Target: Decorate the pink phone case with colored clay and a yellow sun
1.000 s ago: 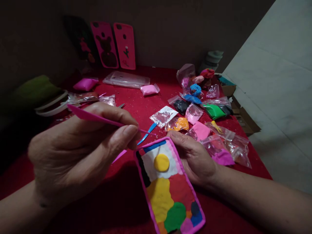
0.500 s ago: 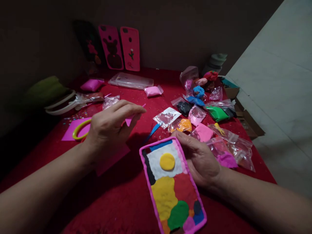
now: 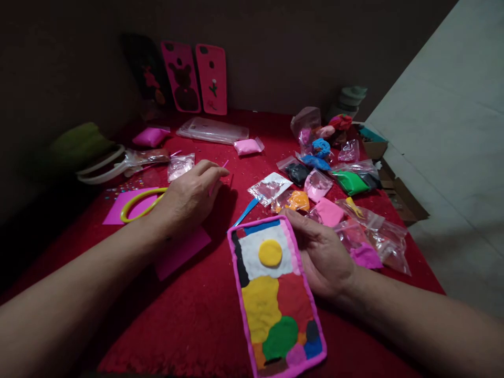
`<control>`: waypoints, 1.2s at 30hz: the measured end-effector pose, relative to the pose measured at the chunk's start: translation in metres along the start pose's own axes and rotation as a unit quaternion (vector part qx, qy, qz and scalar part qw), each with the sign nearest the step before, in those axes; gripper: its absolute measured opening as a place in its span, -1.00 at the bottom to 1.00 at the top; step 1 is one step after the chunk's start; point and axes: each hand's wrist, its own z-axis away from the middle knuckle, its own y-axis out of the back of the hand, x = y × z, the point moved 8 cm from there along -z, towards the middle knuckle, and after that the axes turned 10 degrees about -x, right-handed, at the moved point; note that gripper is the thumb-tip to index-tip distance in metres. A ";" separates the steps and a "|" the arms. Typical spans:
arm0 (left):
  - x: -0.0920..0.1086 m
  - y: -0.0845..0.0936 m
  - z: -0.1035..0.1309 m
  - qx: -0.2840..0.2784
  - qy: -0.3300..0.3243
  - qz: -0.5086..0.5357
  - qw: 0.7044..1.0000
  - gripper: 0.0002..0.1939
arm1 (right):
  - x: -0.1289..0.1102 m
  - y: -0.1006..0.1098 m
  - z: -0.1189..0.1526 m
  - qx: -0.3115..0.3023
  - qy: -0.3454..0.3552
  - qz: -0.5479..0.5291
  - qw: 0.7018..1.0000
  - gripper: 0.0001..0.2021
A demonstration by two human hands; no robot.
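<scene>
The right hand (image 3: 325, 254) grips the clay-covered case (image 3: 262, 310); left of the case, the left hand (image 3: 189, 193) pinches a pink tool (image 3: 225, 164).

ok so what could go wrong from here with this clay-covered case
The right hand grips the case by its edge, so a firm squeeze might dent the pink rim.
The blue tool shows right by the case's top left corner; if the case dips there, the clay could get nicked.
The left forearm crosses partly in front of the yellow loop, so a sideways sweep may drag it.
</scene>
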 end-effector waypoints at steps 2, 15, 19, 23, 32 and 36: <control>-0.006 -0.004 -0.002 -0.002 0.007 -0.001 1.000 -0.70 | 0.001 0.000 -0.001 -0.011 -0.009 0.002 1.000 -0.89; 0.014 0.020 0.020 -0.022 0.130 0.344 0.930 -0.73 | -0.007 0.001 -0.006 -0.016 0.008 0.036 0.999 -0.76; 0.035 -0.007 0.030 -0.152 0.196 0.548 0.799 -0.56 | -0.009 -0.007 -0.006 -0.039 0.013 0.055 0.998 -0.69; 0.055 -0.023 0.038 -0.202 0.230 0.638 0.707 -0.39 | -0.013 -0.010 -0.005 -0.039 0.047 0.041 0.997 -0.82; 0.053 -0.030 0.038 -0.165 0.237 0.597 0.748 -0.32 | -0.014 -0.010 -0.004 -0.033 0.082 0.040 0.995 -0.93; 0.055 -0.030 0.039 -0.157 0.242 0.617 0.732 -0.39 | -0.014 -0.010 -0.004 -0.014 0.088 0.035 0.995 -0.92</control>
